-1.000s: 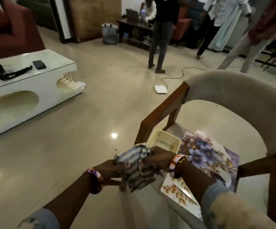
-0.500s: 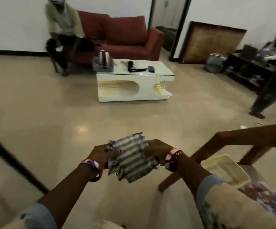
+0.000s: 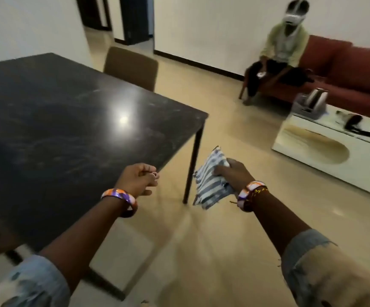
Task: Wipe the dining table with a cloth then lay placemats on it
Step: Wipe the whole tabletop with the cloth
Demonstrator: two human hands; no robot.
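Head view looks down over table point(image 3: 68, 120) corner.

Both forearms reach forward, sleeves pushed up past the wrists, a bangle on each wrist. The left hand point(image 3: 138, 179) hangs loosely curled, thumb pointing right, holding nothing. The right hand point(image 3: 232, 173), palm down and a little farther forward, grips a folded striped cloth point(image 3: 210, 182) that droops beneath its fingers.

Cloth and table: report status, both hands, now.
Right hand grips the striped cloth, off the table's corner, above the floor. Left hand loosely curled, holds nothing. Dining table dark top, not yet touched. Nothing in the way.
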